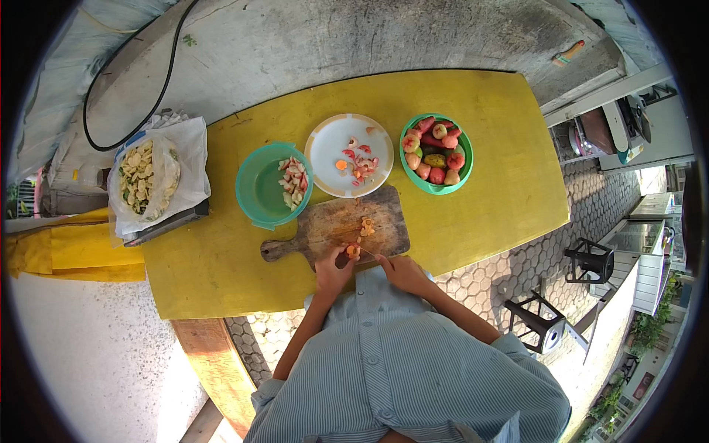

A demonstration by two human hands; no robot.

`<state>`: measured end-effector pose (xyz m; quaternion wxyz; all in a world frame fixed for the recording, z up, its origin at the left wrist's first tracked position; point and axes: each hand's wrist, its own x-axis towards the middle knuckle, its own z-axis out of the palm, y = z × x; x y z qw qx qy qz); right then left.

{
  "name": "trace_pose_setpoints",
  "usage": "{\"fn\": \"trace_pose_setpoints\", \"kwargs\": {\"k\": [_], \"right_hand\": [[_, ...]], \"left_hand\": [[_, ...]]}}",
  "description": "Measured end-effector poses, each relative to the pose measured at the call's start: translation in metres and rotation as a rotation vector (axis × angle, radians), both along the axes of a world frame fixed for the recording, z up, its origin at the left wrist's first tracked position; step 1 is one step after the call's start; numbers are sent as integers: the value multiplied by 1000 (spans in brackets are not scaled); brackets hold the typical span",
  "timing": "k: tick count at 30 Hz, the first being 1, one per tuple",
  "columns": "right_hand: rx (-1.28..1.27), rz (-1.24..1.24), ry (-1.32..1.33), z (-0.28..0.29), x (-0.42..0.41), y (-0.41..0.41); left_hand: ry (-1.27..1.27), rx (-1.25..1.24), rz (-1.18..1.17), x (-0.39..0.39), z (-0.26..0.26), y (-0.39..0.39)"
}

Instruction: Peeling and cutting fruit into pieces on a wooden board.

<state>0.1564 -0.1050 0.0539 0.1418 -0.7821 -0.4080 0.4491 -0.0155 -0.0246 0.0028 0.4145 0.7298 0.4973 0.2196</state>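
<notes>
My left hand (334, 273) grips an orange-fleshed piece of fruit or vegetable (353, 251) at the near edge of a worn wooden cutting board (321, 221). In my right hand (406, 273) is a small knife (367, 252), its thin blade pointing left at the piece. Orange peelings or scraps (366, 226) lie on the board just beyond. Behind it stands a white plate (327, 144) with pink and orange trimmings. The turquoise bowl (260, 194) at left holds chopped red-and-white fruit (293, 183). To the right, a green bowl (469, 160) is full of whole rose apples (436, 175).
Everything rests on a yellow table (498, 221) against a concrete wall (332, 39). A plastic bag of pale sliced food (138, 171) sits at its left end. A black cable (166, 88) hangs above that. Black stools (534, 321) stand on the paving at right; a wooden bench (216, 360) is lower left.
</notes>
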Motion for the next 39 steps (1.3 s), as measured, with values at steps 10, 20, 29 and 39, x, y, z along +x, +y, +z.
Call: {"fn": "trace_pose_setpoints", "kwargs": {"k": [10, 20, 29, 39], "right_hand": [[39, 214, -84, 15, -8, -5], [144, 257, -243, -5, -21, 13], [298, 259, -414, -31, -23, 22], [58, 1, -152, -39, -14, 19]], "left_hand": [[-97, 149, 29, -6, 4, -7], [-98, 61, 60, -8, -1, -6], [-85, 78, 101, 1, 2, 1], [10, 1, 85, 7, 6, 2]]}}
